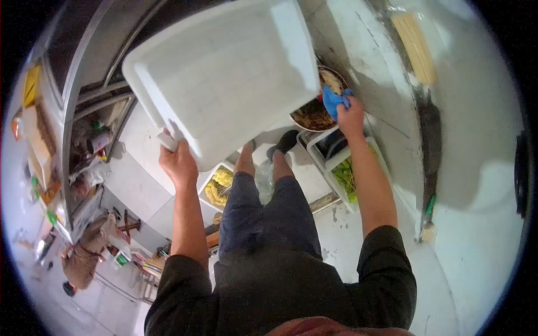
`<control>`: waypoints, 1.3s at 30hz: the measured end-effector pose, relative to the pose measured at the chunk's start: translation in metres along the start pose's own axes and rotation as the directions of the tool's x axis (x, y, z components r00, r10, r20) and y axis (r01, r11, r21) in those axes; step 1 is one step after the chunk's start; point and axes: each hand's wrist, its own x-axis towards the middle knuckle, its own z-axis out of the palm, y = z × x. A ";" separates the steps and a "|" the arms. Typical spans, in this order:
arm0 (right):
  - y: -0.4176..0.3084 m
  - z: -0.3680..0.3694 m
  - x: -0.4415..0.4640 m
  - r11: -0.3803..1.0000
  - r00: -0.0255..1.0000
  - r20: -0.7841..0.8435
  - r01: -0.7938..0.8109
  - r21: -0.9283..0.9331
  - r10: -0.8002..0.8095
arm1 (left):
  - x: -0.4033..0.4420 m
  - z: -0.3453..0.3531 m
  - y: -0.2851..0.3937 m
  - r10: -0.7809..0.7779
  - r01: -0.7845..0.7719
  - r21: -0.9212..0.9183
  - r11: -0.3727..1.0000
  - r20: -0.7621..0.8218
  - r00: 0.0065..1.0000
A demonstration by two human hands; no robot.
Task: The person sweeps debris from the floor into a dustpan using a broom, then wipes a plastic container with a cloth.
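Note:
A large white plastic tub is held tilted in front of me, its inside facing me. My left hand is closed around the handle at its lower left corner. In my right hand is a bunched blue cloth, just off the tub's right side. Below that cloth, a round pan with dark, brownish contents shows partly; the tub hides the rest of it.
Near my feet stand a white container of yellow food and a container of green leafy vegetables. A metal-framed shelf with packages is on the left. Beige sticks in a bundle lie at upper right. Farther back on the left is another person.

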 end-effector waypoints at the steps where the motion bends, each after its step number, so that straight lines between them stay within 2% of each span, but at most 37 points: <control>1: 0.003 -0.009 0.006 0.997 0.998 -0.052 0.049 0.063 -0.046 | -0.005 0.004 0.010 -0.090 0.087 -0.160 0.983 -0.011 0.996; 3: -0.005 -0.012 0.003 0.975 0.978 -0.166 0.150 0.161 -0.123 | -0.008 -0.010 -0.003 -0.253 0.255 -0.129 0.958 0.032 0.967; 5: -0.025 -0.025 0.005 0.942 0.914 -0.373 0.254 0.222 -0.158 | -0.012 -0.013 -0.016 -0.342 0.339 -0.254 0.906 0.035 0.939; 7: 0.015 -0.012 0.004 0.960 0.956 -0.102 0.280 0.029 -0.276 | -0.017 -0.024 -0.028 -0.440 0.458 -0.323 0.828 0.132 0.889; 8: 0.025 -0.007 0.010 0.946 0.948 0.039 0.318 -0.062 -0.316 | -0.019 -0.027 -0.028 -0.514 0.525 -0.289 0.800 0.120 0.849; 10: 0.004 -0.024 0.021 0.977 0.984 -0.091 0.163 0.135 -0.151 | -0.022 -0.042 -0.042 -0.515 0.542 -0.375 0.752 0.179 0.838; 11: -0.005 -0.044 0.004 0.975 0.992 -0.119 0.055 0.216 -0.030 | -0.030 -0.052 -0.040 -0.544 0.580 -0.383 0.719 0.210 0.813; 12: -0.025 -0.063 -0.013 0.974 0.995 -0.101 0.008 0.225 0.015 | -0.041 -0.063 -0.042 -0.540 0.590 -0.432 0.682 0.247 0.804; 14: -0.063 -0.093 -0.024 0.954 0.998 -0.062 -0.006 0.300 0.026 | -0.042 -0.070 -0.045 -0.466 0.559 -0.555 0.616 0.316 0.827; 16: -0.091 -0.121 -0.042 0.926 1.000 0.025 -0.013 0.378 0.004 | -0.043 -0.084 -0.040 -0.454 0.574 -0.575 0.584 0.355 0.817; 19: -0.129 -0.134 -0.057 0.909 0.979 -0.196 0.138 0.394 -0.064 | -0.034 -0.104 -0.037 -0.426 0.599 -0.618 0.509 0.424 0.799; 20: -0.108 -0.130 -0.051 0.927 0.937 -0.205 0.323 0.192 -0.284 | -0.030 -0.112 -0.036 -0.413 0.607 -0.634 0.479 0.448 0.793; 21: -0.116 -0.135 -0.050 0.923 0.920 -0.103 0.383 0.036 -0.378 | -0.026 -0.117 -0.034 -0.403 0.609 -0.648 0.457 0.459 0.792; 23: -0.136 -0.144 -0.046 0.816 0.852 0.136 0.523 -0.247 -0.505 | -0.016 -0.125 -0.031 -0.378 0.595 -0.686 0.419 0.463 0.801; 24: -0.151 -0.136 -0.048 0.886 0.889 -0.025 0.459 0.065 -0.458 | -0.007 -0.132 -0.029 -0.360 0.574 -0.709 0.410 0.452 0.816; 27: -0.197 -0.142 -0.055 0.853 0.818 -0.255 0.465 -0.235 -0.516 | 0.002 -0.154 -0.023 -0.336 0.547 -0.752 0.368 0.440 0.832; 29: -0.180 -0.130 -0.043 0.809 0.844 -0.102 0.461 -0.364 -0.527 | 0.011 -0.171 -0.015 -0.316 0.513 -0.791 0.334 0.420 0.851; 31: -0.204 -0.119 -0.042 0.866 0.930 0.123 0.368 -0.338 -0.347 | 0.019 -0.192 -0.002 -0.304 0.445 -0.819 0.362 0.348 0.887; 32: -0.213 -0.111 -0.039 0.919 0.935 -0.002 0.349 -0.183 -0.355 | 0.023 -0.204 0.002 -0.306 0.399 -0.839 0.370 0.295 0.905; 35: -0.247 -0.084 -0.034 0.893 0.932 0.054 0.359 -0.272 -0.358 | 0.029 -0.231 0.003 -0.305 0.333 -0.867 0.372 0.224 0.925; 36: -0.306 -0.082 -0.058 0.808 0.928 0.298 0.346 -0.476 -0.223 | 0.030 -0.239 0.004 -0.302 0.275 -0.889 0.365 0.166 0.939; 39: -0.325 -0.053 -0.021 0.777 0.874 0.253 0.485 -0.401 -0.415 | 0.027 -0.257 -0.001 -0.316 0.221 -0.919 0.325 0.114 0.942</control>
